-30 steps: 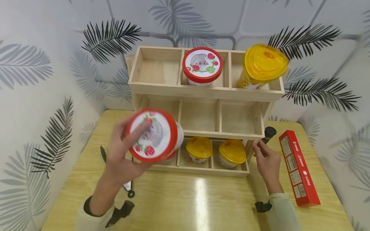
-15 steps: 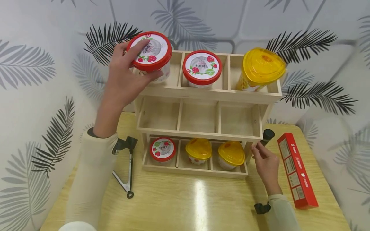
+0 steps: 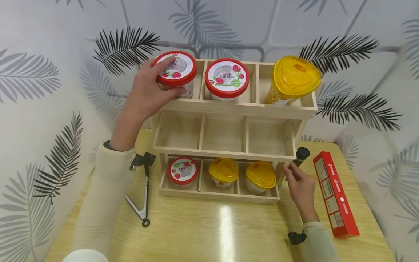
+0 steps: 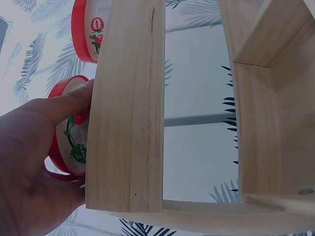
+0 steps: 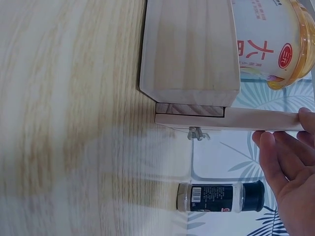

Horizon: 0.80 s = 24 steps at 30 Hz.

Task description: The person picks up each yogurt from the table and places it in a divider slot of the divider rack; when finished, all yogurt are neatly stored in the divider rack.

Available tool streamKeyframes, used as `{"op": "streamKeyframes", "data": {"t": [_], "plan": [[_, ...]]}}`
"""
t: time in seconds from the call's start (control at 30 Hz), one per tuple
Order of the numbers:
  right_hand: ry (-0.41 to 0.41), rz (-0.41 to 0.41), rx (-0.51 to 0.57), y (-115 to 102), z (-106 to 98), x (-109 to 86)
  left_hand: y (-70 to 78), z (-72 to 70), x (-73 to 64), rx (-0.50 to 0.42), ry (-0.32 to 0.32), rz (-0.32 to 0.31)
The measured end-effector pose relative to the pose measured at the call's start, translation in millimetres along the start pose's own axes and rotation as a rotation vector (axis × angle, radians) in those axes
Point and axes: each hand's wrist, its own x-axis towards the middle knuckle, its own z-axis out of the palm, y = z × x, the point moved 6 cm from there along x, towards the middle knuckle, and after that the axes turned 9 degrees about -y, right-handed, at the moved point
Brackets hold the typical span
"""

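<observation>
A round cup with a red-rimmed strawberry lid [image 3: 183, 67] stands in the top left compartment of a three-tier wooden rack [image 3: 235, 106]. My left hand [image 3: 147, 91] grips this cup, thumb at the front and a finger over the lid. In the left wrist view, the rack's front board [image 4: 129, 113] hides part of the cup [image 4: 74, 142]. At the rack's lower right, my right hand [image 3: 302, 189] pinches the upright side post [image 5: 263, 119] between thumb and fingers. A second red-lidded cup [image 3: 227, 78] sits in the top middle compartment, and a yellow-lidded tub [image 3: 296, 78] tilts at top right.
Below, the bottom tier holds a red-lidded cup [image 3: 183, 171] and two yellow-lidded cups, one in the middle [image 3: 223, 171] and one at right [image 3: 260, 175]. Tongs [image 3: 144, 203] lie left on the table. A black-capped bottle [image 5: 211, 197] and a red box [image 3: 337, 196] are at right.
My left hand has carried the red-lidded cup up from in front of the rack, then lowered it into the top left compartment. The right hand keeps its hold on the post.
</observation>
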Motion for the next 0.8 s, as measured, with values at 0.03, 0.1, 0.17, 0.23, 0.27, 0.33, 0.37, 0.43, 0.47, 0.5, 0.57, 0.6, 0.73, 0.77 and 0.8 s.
{"op": "streamKeyframes", "data": {"t": [0.03,0.1,0.17,0.23,0.27,0.33,0.37,0.43,0.47,0.5,0.57,0.6,0.73,0.77,0.8], "plan": [[0.002,-0.002,0.002,-0.5,-0.4,0.1,-0.2,0.3,0.1,0.003,-0.006,0.003],[0.009,-0.004,0.005,-1.4,-1.6,0.6,0.1,0.9,0.5,0.004,-0.019,0.005],[0.012,-0.001,0.009,-1.6,-3.4,0.7,1.2,2.2,1.3,0.004,-0.036,0.002],[0.013,0.007,0.011,-0.9,-4.8,-0.2,2.3,4.0,1.9,0.007,-0.057,-0.011],[0.014,0.011,0.01,-0.3,-5.1,-0.6,2.5,4.8,2.0,0.011,-0.067,-0.019],[0.013,0.017,0.009,0.6,-5.4,-1.2,2.1,6.6,2.3,0.023,-0.087,-0.033],[0.014,0.019,0.002,0.9,-5.9,-1.1,1.7,7.7,2.5,0.028,-0.098,-0.039],[0.003,0.027,-0.011,0.5,-6.7,0.6,0.8,9.0,3.6,0.037,-0.111,-0.044],[-0.011,0.029,-0.022,0.1,-6.2,2.6,-0.4,8.8,3.5,0.045,-0.115,-0.048],[-0.031,0.033,-0.036,-0.7,-5.7,4.7,-1.6,8.3,3.4,0.054,-0.115,-0.05],[-0.083,0.035,-0.077,-2.6,-4.9,9.1,-4.1,6.5,2.5,0.072,-0.11,-0.06],[-0.113,0.035,-0.097,-4.1,-4.6,10.7,-4.8,5.1,1.5,0.084,-0.104,-0.062],[-0.183,0.035,-0.172,-16.9,-11.6,6.2,-1.4,0.5,-11.1,0.142,-0.058,-0.041],[-0.186,0.034,-0.185,-22.1,-14.6,3.0,1.9,-0.5,-17.2,0.161,-0.037,-0.014],[-0.185,0.039,-0.197,-28.6,-18.3,-0.8,5.5,-0.9,-25.0,0.176,-0.007,0.024]]}}
